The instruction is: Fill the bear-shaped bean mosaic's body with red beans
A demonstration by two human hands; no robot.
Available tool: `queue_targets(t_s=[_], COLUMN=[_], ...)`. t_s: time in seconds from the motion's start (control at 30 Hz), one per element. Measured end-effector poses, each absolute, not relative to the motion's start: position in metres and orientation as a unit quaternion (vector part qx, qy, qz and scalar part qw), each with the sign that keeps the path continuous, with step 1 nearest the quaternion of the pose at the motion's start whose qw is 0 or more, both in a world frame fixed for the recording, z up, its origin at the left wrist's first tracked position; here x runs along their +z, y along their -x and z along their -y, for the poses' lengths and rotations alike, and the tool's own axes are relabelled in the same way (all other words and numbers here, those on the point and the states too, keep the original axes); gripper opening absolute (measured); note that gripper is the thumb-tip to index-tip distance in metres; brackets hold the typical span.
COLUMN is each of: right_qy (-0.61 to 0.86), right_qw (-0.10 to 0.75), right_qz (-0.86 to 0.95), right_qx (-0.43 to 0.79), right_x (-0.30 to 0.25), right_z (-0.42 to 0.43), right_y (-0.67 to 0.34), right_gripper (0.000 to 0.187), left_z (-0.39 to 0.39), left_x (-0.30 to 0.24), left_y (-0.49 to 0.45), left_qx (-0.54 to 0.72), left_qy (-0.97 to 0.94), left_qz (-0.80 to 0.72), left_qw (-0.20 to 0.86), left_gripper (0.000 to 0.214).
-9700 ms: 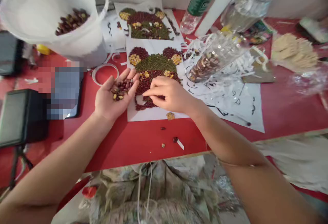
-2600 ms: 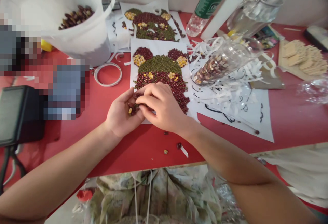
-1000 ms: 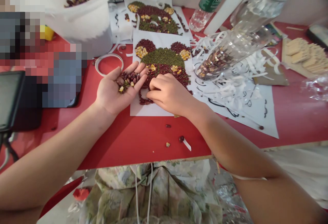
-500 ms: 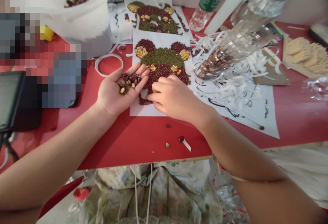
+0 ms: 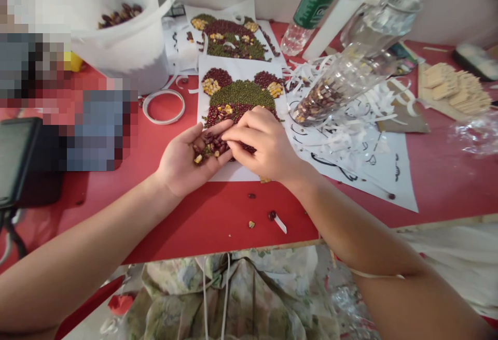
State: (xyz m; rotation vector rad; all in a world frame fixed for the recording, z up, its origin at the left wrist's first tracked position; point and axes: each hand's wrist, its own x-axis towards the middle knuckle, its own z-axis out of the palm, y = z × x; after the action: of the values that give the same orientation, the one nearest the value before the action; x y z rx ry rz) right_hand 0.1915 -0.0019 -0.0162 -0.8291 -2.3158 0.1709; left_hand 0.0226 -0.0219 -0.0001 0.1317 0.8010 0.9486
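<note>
My left hand point(image 5: 185, 159) lies palm up over the near edge of a white sheet point(image 5: 237, 174), cupped round a small heap of dark red beans point(image 5: 210, 146) with a few corn kernels. The fingertips of my right hand point(image 5: 260, 142) are pinched together in that heap. The sheet carries a bear-face picture point(image 5: 241, 96) made of green beans, red beans and corn. My hands hide the lower part of the picture.
A white bucket point(image 5: 128, 55) with beans stands at the back left, a tape ring point(image 5: 163, 107) beside it. A second bean picture point(image 5: 229, 37) lies behind. Tipped plastic bottle with beans point(image 5: 334, 88), paper strips, a green-labelled bottle point(image 5: 307, 13), wooden sticks point(image 5: 451, 88). Loose beans point(image 5: 271, 215) near the table edge.
My right hand has left the picture and come to my left palm, fingers pinching into the beans. My left hand has drawn slightly nearer and to the right.
</note>
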Motion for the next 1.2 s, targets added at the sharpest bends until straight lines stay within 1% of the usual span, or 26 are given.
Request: queue_targets(t_s=[0.2,0.3,0.47,0.6,0.7,0.77,0.87,1.07,1.2], right_qy=[0.341,0.34,0.287,0.294,0.288,0.265,0.245,0.271,0.276], right_qw=[0.326,0.326,0.331,0.318,0.336,0.34,0.314,0.247,0.252], right_qz=[0.878,0.879,0.898,0.9,0.895,0.902,0.917,0.93,0.927], right_qx=[0.08,0.073,0.045,0.054,0.046,0.038,0.033,0.037,0.028], right_x=[-0.017,-0.018,-0.02,-0.017,-0.014,-0.013,-0.013,-0.014,-0.014], right_z=[0.0,-0.002,-0.003,0.001,0.007,0.012,0.018,0.022,0.022], right_y=[-0.196,-0.198,-0.199,-0.197,-0.193,-0.19,-0.184,-0.178,-0.178], right_gripper=[0.023,0.024,0.025,0.026,0.024,0.023,0.024,0.026,0.025], left_z=[0.028,0.029,0.029,0.028,0.028,0.029,0.03,0.032,0.033], left_x=[0.001,0.001,0.001,0.0,-0.002,-0.002,-0.001,0.001,0.004], left_y=[-0.03,-0.031,-0.03,-0.027,-0.023,-0.022,-0.023,-0.028,-0.028], left_qx=[0.451,0.436,0.444,0.457,0.458,0.452,0.442,0.437,0.441], left_qy=[-0.008,0.003,0.004,-0.015,-0.009,-0.008,-0.018,0.003,0.013], left_qz=[-0.381,-0.375,-0.369,-0.341,-0.315,-0.303,-0.309,-0.361,-0.375], left_qw=[0.807,0.818,0.817,0.822,0.831,0.839,0.842,0.824,0.815], left_gripper=[0.037,0.039,0.044,0.047,0.044,0.049,0.053,0.054,0.053])
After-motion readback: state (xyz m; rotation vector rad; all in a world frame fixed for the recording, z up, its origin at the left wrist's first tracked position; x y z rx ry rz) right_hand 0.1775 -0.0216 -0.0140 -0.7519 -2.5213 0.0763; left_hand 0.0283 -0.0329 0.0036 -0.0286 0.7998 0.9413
